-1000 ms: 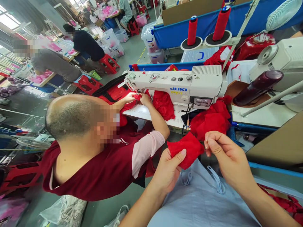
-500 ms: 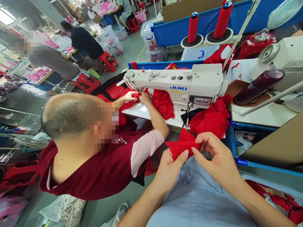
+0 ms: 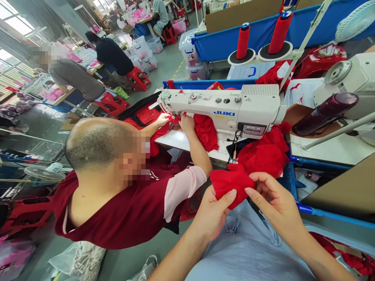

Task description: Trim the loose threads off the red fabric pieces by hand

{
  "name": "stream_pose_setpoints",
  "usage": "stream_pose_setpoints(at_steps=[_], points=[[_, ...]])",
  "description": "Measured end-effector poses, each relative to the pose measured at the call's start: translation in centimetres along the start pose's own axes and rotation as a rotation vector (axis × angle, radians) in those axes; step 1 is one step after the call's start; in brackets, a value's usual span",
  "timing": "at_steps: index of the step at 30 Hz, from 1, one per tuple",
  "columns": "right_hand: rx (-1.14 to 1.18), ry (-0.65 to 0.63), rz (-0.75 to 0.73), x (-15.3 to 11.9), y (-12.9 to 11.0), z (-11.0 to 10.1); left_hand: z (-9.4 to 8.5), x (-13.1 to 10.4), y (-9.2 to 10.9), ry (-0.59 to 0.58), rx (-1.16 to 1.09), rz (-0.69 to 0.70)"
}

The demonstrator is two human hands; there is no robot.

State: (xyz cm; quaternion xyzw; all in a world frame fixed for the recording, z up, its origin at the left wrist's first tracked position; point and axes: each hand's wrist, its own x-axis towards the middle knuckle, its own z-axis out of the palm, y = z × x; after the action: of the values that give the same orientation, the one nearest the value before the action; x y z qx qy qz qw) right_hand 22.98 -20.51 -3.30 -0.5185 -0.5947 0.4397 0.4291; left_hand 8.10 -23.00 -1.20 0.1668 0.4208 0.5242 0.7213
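The red cloth piece (image 3: 230, 181) is located right of centre, in the lower half of the frame. It is small, uniformly bright red and soft, with a matte, lightly creased surface. Its outline is irregular; a short flap projects from the upper edge. The piece is held raised, pinched at the lower edge and at the right edge, its broad face turned toward the viewer. The number of layers cannot be determined.

Left fingers (image 3: 227, 199) partly hidden behind red cloth (image 3: 230, 180), fan (image 3: 353, 21) cut off at right edge
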Motion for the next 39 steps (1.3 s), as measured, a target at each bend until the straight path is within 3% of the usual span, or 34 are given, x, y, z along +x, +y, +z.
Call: stream_pose_setpoints(at_steps=[11,16,20,23,30,39], points=[[0.100,-0.118,0.054,0.3,0.3,-0.3,-0.5,1.2,0.5,0.174,-0.055,0.041],[0.282,-0.117,0.145,0.0,1.6,-0.4,-1.3,1.8,1.3,0.246,-0.098,0.099],[0.413,-0.127,0.307,0.2,2.3,-0.2,-1.7,2.0,1.4,0.180,-0.082,-0.055],[0.461,-0.160,0.381,0.3,2.0,0.1,-1.4,1.6,1.3,0.122,-0.040,-0.080],[0.449,-0.180,0.384,0.1,1.7,0.1,-0.6,0.8,1.2,0.045,0.037,-0.046],[0.519,-0.153,0.389,0.0,1.6,0.2,-0.4,0.5,1.0,0.038,0.028,-0.042]])
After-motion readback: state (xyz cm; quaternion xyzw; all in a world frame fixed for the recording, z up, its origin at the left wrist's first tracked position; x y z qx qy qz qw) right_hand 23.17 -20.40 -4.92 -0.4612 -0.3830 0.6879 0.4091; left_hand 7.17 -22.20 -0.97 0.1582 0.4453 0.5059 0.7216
